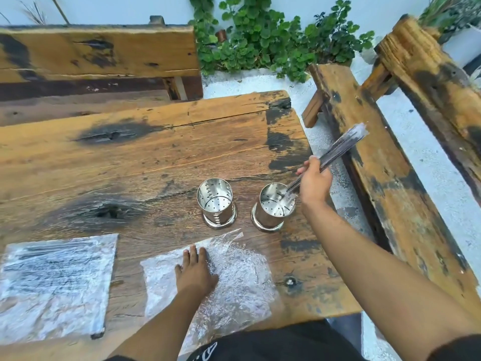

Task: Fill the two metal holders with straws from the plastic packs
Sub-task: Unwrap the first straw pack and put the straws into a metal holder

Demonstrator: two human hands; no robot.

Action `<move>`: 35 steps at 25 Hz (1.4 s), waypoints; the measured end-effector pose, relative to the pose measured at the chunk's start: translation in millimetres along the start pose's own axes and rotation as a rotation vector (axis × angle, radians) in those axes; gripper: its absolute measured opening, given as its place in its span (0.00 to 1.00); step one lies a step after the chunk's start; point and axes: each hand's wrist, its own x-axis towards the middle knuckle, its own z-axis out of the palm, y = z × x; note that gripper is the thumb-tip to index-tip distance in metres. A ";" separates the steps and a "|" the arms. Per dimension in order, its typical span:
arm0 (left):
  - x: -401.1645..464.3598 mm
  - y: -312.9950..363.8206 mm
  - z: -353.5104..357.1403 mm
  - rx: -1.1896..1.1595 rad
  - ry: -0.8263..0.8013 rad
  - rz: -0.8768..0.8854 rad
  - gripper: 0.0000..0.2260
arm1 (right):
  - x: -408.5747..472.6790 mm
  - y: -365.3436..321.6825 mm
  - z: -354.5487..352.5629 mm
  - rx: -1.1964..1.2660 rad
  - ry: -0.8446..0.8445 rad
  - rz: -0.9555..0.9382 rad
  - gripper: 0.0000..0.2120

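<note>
Two shiny perforated metal holders stand upright side by side on the wooden table. The left holder holds nothing. My right hand grips a bundle of dark straws, tilted, with its lower end dipping into the right holder. My left hand lies flat on a crumpled clear plastic pack at the table's near edge. A second plastic pack, with dark straws showing inside, lies flat at the near left.
A wooden bench runs along the table's right side, another bench stands behind the table. Green plants grow at the back. White gravel ground shows between the benches.
</note>
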 end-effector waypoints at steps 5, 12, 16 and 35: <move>12.5 3.6 -8.5 -0.028 -0.032 -0.017 0.41 | -6.6 33.5 2.4 -0.207 -0.143 -0.060 0.07; 9.8 2.6 -2.1 -0.031 -0.002 -0.010 0.42 | 1.8 70.3 -18.1 -0.616 -0.431 -0.099 0.29; 10.3 2.9 -0.5 -0.036 0.007 -0.012 0.41 | 1.5 80.5 -25.6 -0.647 -0.437 -0.108 0.30; 9.0 0.4 -0.7 -0.046 -0.017 0.010 0.43 | 5.2 85.1 -35.1 -0.542 -0.419 -0.021 0.37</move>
